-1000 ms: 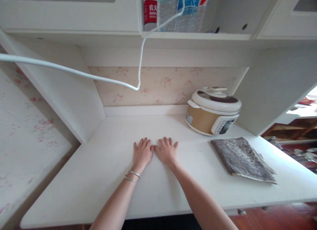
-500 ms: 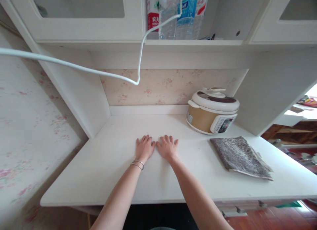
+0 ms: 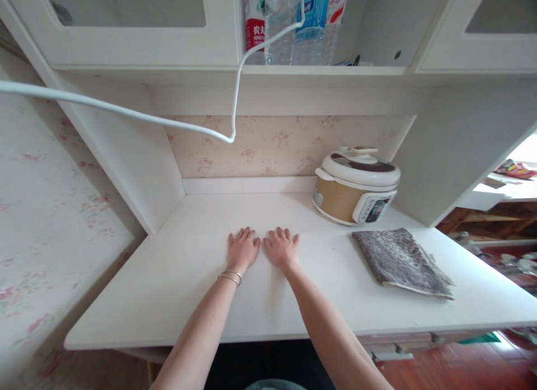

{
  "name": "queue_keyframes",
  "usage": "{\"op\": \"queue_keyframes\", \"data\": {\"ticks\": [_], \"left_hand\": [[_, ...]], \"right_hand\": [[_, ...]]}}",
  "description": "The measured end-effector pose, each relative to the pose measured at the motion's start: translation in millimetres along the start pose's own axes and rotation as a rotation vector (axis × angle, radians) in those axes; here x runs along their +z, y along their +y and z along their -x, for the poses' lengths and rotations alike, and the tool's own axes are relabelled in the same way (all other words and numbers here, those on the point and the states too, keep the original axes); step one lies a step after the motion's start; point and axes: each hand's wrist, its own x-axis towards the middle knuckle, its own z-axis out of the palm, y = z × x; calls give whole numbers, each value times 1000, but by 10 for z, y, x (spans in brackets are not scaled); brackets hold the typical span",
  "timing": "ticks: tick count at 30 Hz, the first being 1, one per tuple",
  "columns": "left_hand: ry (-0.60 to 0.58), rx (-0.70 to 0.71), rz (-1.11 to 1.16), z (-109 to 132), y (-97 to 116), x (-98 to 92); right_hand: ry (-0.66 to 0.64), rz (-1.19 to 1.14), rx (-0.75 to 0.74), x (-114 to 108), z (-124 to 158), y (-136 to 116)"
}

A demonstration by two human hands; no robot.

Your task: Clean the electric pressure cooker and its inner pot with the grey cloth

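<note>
My left hand (image 3: 243, 248) lies palm down on the white countertop (image 3: 176, 289), fingers stretched out, with a silver bracelet (image 3: 230, 277) at its wrist. Close beside it, a small gap apart, my right hand (image 3: 282, 248) also rests flat on the counter with fingers spread. Neither hand holds anything. To the right of my right hand lies a folded grey-brown patterned cloth (image 3: 403, 264). Behind that cloth stands a white and gold electric cooker (image 3: 356, 186), its lid on and its control panel facing front right.
Overhead, a cabinet shelf (image 3: 327, 70) holds several plastic bottles (image 3: 310, 26) and a red-and-white container (image 3: 254, 20). A white bent rod or cable (image 3: 168, 122) crosses in front of the cabinet. Flowered wallpaper (image 3: 37, 211) covers the left wall. Drawers (image 3: 394, 345) sit below the counter's right side.
The whole view has shifted slightly, so the cooker, cloth and bottles appear a little further left. Both hands stay flat in the same place on the counter.
</note>
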Motion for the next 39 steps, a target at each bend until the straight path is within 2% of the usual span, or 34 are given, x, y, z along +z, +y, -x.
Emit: {"op": "queue_keyframes", "data": {"ticks": [15,24,39], "left_hand": [[34,16,-40,7,-29,47],[53,32,-44,8,-30,47],[80,63,-84,30,-8,54]], "right_hand": [[83,-4,-27,64,15,42],[189,-7,-64,80,64,33],[242,-27,-156,99,129,74]]}}
